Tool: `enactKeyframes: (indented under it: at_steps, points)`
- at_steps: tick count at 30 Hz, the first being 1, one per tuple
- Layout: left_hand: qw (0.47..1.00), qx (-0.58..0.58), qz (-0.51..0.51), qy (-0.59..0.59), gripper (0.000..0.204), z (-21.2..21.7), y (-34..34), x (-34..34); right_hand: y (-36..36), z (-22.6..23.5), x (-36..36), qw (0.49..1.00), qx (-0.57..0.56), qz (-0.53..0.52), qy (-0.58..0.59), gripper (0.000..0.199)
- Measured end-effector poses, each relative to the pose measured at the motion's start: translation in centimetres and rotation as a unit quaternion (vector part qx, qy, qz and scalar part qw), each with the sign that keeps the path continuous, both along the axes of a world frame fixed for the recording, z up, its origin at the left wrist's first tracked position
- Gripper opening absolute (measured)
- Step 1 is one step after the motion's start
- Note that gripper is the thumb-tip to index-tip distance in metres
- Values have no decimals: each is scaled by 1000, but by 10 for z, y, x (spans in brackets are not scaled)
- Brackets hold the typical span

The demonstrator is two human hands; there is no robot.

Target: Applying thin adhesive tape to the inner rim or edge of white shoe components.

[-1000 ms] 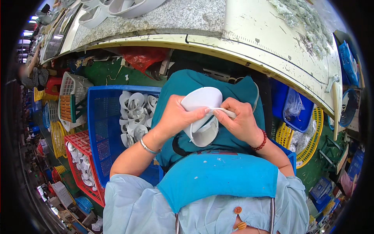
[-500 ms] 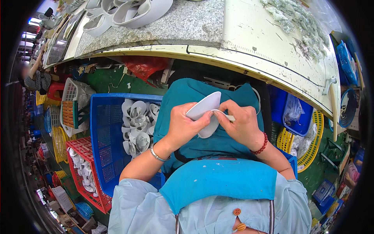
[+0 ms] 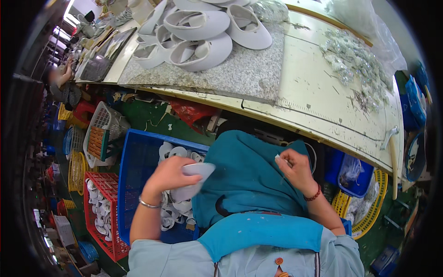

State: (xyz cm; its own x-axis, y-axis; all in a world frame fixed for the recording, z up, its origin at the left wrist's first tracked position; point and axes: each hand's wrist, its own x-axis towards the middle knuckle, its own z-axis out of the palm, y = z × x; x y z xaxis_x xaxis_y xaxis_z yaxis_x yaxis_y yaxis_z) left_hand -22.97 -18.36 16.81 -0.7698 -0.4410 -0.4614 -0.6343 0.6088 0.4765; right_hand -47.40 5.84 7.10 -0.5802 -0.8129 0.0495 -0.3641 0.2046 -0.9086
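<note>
Curved thin visor piece (image 3: 188, 191): white and plain
Long cloth apron (image 3: 244, 171): teal, with brighter blue bib
Flat stone slab (image 3: 251, 74): speckled grey
Rectangular plastic basket (image 3: 138, 161): blue

slab (image 3: 258, 84) lies on table (image 3: 314, 51)

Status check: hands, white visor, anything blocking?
Left hand grips white visor, seemingly over blue crate. Right hand apart, above teal apron, pinching small white bit. No obstruction seen at either hand.

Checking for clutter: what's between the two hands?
Head view, left to right: the white piece in the left hand, teal cloth, and a small white bit in the right hand.
</note>
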Motion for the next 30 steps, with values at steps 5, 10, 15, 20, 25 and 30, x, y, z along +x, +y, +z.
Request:
enactKeyframes:
  at_steps: [5, 10, 15, 20, 25, 30]
  points:
    - [906, -326, -37, 267, 44, 12, -46, -36, -1, -8, 12, 966, 24, 77, -248, 19]
    - [775, -550, -60, 304, 38, 37, -95, -131, 7, -3, 17, 974, 0, 118, -193, 16]
    - [893, -385, -91, 213, 24, 46, -63, -161, 26, -1, 2, 956, -68, 12, -286, 10]
    - [862, -352, -199, 307, 22, 44, 20, -171, 6, 43, -20, 933, -215, -28, -286, 7]
    - [861, -325, -194, 338, 24, 30, 35, -197, -39, 77, -40, 931, -290, -48, -219, 9]
    - [938, -152, -46, 307, 31, 60, 30, -215, -57, 63, -53, 959, -228, -31, -167, 13]
